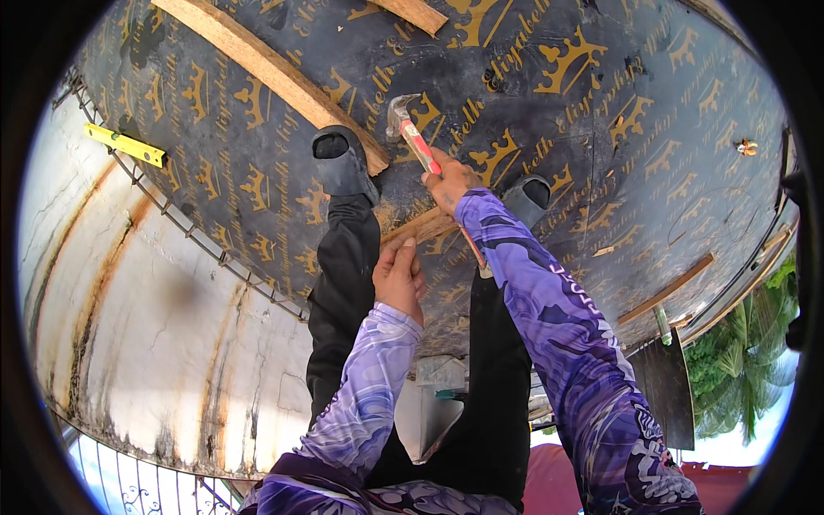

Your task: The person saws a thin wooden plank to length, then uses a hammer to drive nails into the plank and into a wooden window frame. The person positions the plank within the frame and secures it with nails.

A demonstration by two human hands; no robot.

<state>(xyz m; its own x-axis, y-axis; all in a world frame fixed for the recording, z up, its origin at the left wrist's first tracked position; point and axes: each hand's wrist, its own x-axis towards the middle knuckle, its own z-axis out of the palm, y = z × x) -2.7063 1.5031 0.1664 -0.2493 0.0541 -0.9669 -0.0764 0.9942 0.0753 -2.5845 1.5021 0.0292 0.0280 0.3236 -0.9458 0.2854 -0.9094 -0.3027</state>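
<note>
My right hand is wrapped around the red and pale handle of a claw hammer. The hammer's metal head points away from me, above the dark printed panel. Lower and to the left, my left hand is closed, thumb against curled fingers; whatever it may pinch is too small to make out. Its fingertips are at the near edge of a short wooden piece lying between my feet. A long wooden strip runs from beside my left shoe toward the far left.
A yellow spirit level lies at the left by a stained white wall. Another wood strip rests on the right, and a wood end shows at the top. My right shoe stands beside my right forearm.
</note>
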